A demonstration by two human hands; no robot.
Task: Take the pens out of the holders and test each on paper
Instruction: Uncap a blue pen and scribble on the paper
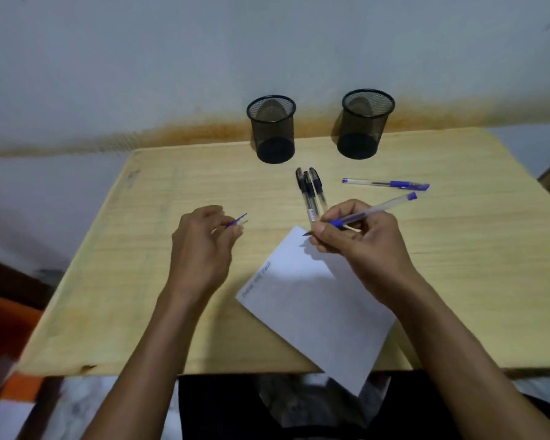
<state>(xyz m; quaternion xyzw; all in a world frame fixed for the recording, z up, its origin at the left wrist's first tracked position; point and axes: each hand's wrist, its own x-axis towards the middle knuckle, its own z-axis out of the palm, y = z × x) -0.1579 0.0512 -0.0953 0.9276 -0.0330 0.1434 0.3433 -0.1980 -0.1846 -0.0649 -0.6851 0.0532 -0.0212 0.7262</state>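
Two black mesh holders, the left holder (272, 130) and the right holder (364, 123), stand empty at the table's far edge. Three black pens (310, 190) lie side by side just in front of them. A capped blue pen (386, 184) lies to their right. My right hand (359, 236) grips an uncapped blue pen (372, 211), its tip at the top corner of the white paper (318, 306). My left hand (200, 246) pinches the blue pen cap (237, 220) above the table, left of the paper. The paper bears a few faint marks near its left edge.
The light wooden table (140, 281) stands against a pale, stained wall. The paper's lower corner hangs over the table's near edge. Something orange (4, 319) sits at the lower left, beside the table.
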